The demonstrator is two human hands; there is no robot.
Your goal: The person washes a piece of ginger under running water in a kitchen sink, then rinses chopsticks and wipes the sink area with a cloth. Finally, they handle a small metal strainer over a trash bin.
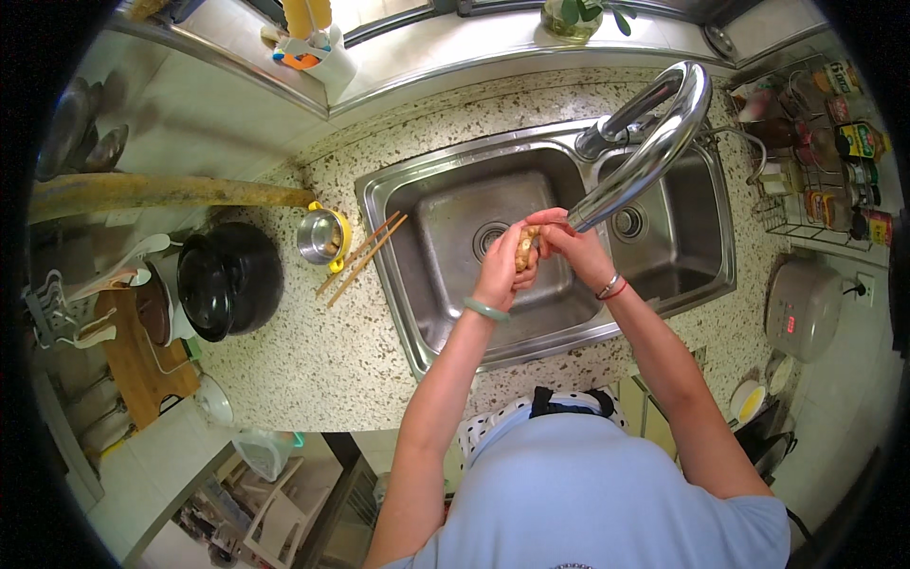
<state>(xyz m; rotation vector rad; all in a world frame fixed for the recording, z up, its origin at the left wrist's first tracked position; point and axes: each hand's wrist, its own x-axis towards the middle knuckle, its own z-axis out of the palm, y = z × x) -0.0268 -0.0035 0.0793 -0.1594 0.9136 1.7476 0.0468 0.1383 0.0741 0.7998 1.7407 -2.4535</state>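
You have a pale, brown-flecked stone counter point(303, 379) running around the brushed-steel double-basin sink point(408, 318), which has a larger basin on its left and a narrower one on its right. Well to the left of the sink stands a glossy, rounded black pot point(232, 280). From the sink's far edge rises an arched, mirror-bright chrome faucet point(654, 156), its spout end close to your right hand point(576, 251). Left of the sink, nearer than the pot, is a small round steel pan with yellow handles point(318, 237); two slim wooden chopsticks point(368, 262) lie between it and the sink, their tips over the rim.

Your left hand point(502, 266) is over the sink's larger basin, its fingers wrapped round a knobbly tan piece of what looks like ginger root point(523, 250). Your right fingers curl in against that piece; whether they pinch it or a small tool, I cannot tell. It shows a pale patch amid rougher brown skin, so I judge the cleaning partly done, with the brown parts left
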